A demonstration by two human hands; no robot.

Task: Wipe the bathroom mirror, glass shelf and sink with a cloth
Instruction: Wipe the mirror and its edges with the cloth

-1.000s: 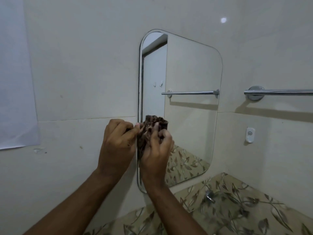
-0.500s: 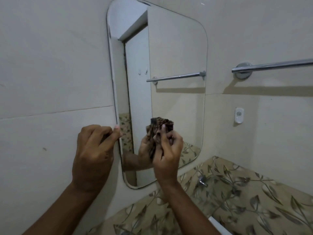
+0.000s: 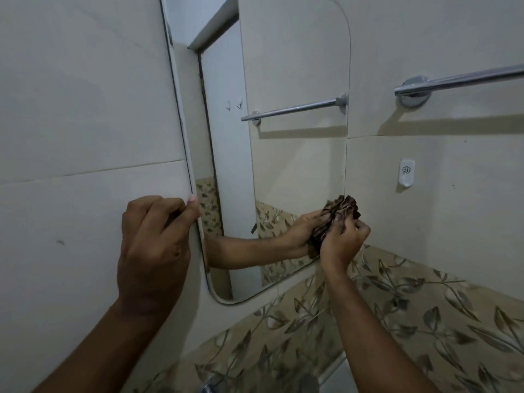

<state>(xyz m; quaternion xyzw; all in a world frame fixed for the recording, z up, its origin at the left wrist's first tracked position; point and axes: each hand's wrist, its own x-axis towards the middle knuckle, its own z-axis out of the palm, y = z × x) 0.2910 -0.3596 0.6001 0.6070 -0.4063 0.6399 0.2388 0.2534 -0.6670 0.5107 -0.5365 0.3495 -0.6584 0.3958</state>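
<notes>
1. Cloth first: your right hand has it bunched in curled fingers and pinched into a wad, pressed against the mirror close to its lower right edge.
2. Its handling, by my judgement: the cloth is soft, light and limp, so it will take whatever shape your grip gives it. Bunched this tightly, only a small patch seems to meet the glass; a flatter fold under the fingers would likely cover more with each pass.
3. Your left hand has its fingers curled against the wall tile, with the thumb tip on the mirror's left edge, holding nothing else. It looks like a brace for the mirror or for yourself.
4. The mirror is stiff, smooth and breakable. I would press only lightly and keep the cloth flat near the thin right edge, where it could catch.
5. Around you: a chrome towel rail on the wall to the right, well clear of the cloth, and a small white wall hook below it. Leaf-patterned tiles run under the mirror.
6. Progress, as I judge it: you are on the mirror stage. The glass shelf and the sink are not clearly in view, so I cannot tell their state.
</notes>
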